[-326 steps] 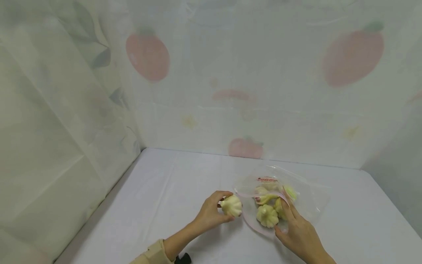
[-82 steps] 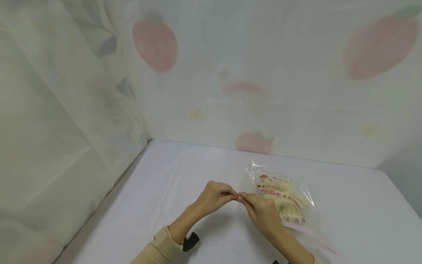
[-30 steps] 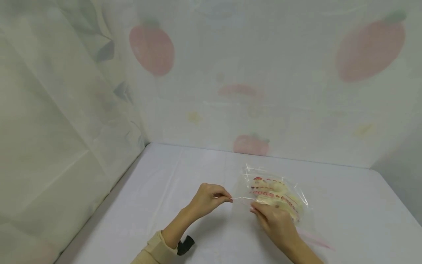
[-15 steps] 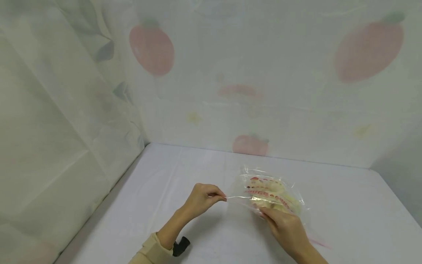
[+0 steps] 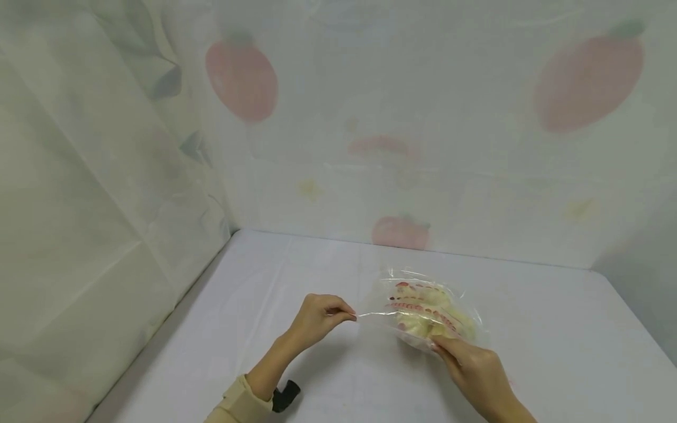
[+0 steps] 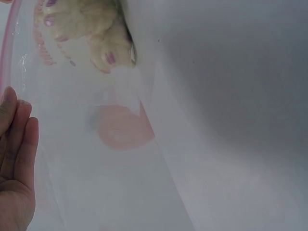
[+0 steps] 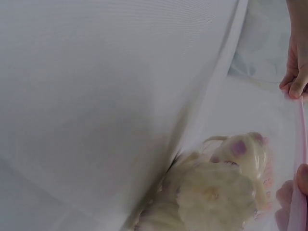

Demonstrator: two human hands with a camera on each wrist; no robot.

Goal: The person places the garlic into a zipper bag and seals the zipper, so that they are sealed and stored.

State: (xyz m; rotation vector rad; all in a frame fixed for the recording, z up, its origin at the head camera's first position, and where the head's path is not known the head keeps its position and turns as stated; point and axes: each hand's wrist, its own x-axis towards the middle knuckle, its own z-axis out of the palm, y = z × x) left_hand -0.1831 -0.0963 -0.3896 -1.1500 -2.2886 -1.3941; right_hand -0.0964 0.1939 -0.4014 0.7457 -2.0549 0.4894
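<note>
A clear zip bag [image 5: 374, 298] with red print holds several garlic bulbs [image 5: 436, 298]. Its pink zip strip [image 7: 300, 127] runs between my two hands, its mouth edge toward me. With thumb and fingertips my left hand [image 5: 316, 320] pinches the strip's left end, pulling it taut. Farther right along the same strip, my right hand [image 5: 480, 370] pinches it between thumb and fingers, in front of the garlic. In the left wrist view the bulbs [image 6: 79, 19] show purple patches through the plastic. The strip's right end is mostly hidden behind my right hand.
A white-covered table [image 5: 285, 264] lies beneath the bag. Behind it hangs a pale curtain [image 5: 465, 194] printed with strawberries, and another cloth [image 5: 106, 235] closes off the left side. A black object [image 5: 287, 396] sits by my left wrist.
Earlier my left hand held a garlic bulb beside the bag's mouth. Later both hands met at the strip's left end; since then my right hand has slid rightward along it while my left drew leftward.
</note>
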